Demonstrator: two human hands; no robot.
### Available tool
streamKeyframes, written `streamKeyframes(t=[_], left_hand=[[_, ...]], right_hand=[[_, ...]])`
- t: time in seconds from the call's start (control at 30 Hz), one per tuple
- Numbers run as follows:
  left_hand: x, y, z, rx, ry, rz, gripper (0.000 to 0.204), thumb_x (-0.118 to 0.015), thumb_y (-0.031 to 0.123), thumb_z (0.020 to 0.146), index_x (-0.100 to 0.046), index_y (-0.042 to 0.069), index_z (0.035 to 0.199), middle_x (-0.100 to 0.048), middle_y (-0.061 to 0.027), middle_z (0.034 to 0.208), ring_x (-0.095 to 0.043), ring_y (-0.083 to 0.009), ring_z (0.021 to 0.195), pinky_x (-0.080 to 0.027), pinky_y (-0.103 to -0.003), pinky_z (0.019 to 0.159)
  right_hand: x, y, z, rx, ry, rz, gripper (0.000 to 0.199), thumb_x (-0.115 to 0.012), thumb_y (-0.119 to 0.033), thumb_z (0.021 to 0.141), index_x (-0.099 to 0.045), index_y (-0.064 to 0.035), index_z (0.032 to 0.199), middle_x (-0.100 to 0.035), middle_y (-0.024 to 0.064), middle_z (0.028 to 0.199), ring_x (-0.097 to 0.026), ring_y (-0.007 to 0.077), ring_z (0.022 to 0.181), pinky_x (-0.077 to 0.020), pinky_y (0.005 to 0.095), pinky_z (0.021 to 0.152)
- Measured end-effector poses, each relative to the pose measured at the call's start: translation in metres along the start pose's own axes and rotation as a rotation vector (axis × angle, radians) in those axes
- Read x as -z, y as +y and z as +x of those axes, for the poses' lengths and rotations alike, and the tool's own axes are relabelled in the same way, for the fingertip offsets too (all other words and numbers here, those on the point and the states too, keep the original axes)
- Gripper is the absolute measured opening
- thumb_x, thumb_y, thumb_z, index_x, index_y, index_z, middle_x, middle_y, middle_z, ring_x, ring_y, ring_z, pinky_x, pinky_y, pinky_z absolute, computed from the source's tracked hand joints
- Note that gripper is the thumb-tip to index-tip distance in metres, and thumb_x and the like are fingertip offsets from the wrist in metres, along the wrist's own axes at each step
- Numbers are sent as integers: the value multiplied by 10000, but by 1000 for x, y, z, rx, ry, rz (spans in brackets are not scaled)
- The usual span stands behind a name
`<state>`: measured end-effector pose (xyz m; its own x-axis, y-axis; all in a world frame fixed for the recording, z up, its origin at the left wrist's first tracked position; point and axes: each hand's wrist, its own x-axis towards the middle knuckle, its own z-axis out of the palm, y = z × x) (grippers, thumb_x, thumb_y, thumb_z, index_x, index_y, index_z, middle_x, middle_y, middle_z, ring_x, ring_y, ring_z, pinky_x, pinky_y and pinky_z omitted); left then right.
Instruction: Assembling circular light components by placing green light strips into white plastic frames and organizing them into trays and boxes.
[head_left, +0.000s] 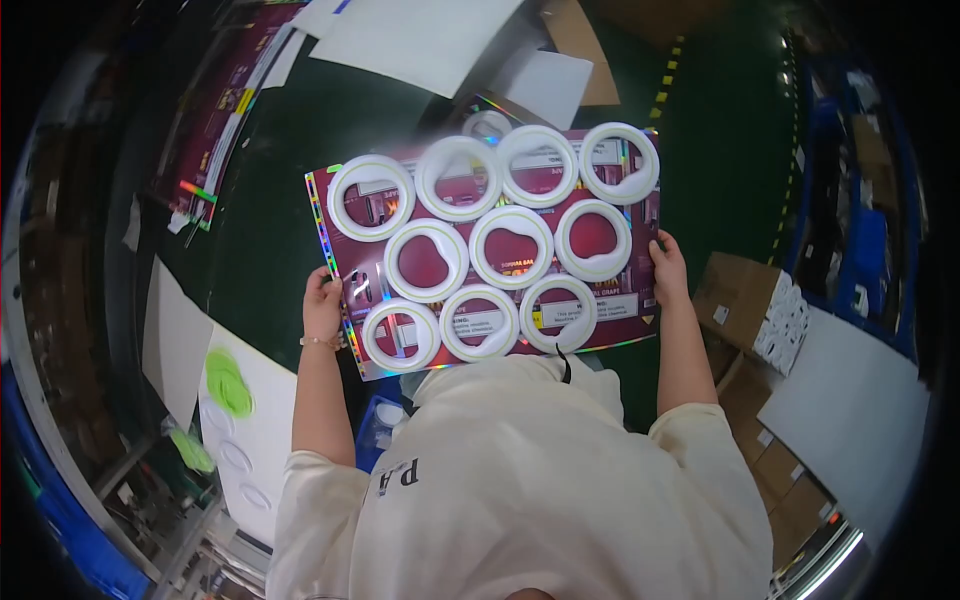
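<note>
Both hands [322,305] [668,268] grip a glossy printed sheet [640,215] bearing white plastic rings [511,246].

- We see a dark green surface [270,240] carrying the work.
- A printed maroon sheet [640,225] lies at its centre, with ten white rings [510,247] in rows on it.
- White paper sheets [420,35] and brown cardboard [580,40] lie at the far edge.
- More printed maroon sheets [225,110] lie far left.

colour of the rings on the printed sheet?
White rings, on a dark red sheet with iridescent edge; head view.
</note>
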<state>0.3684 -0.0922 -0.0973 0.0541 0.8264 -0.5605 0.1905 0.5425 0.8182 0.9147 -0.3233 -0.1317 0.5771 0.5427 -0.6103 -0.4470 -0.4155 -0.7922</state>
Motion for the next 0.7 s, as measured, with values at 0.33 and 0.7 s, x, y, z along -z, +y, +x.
streamKeyframes(t=[0.33, 0.7], left_hand=[[-14, 0, -11, -9, 6, -24, 211, -515, 20, 940, -515, 56, 1148, -631, -11, 809, -567, -70, 702, -473, -224, 642], [-16, -10, -6, -2, 4, -21, 192, -508, 32, 947, -511, 70, 1136, -644, -21, 847, -585, -71, 742, -477, -223, 709]], right_hand=[[1, -8, -16, -3, 44, -29, 300, -502, -76, 957, -470, -40, 1253, -609, 85, 1098, -597, 153, 949, -489, 310, 844], [8, -7, -12, -25, 27, 15, 265, -507, -84, 965, -489, -76, 1229, -620, 64, 1091, -601, 157, 953, -494, 320, 843]])
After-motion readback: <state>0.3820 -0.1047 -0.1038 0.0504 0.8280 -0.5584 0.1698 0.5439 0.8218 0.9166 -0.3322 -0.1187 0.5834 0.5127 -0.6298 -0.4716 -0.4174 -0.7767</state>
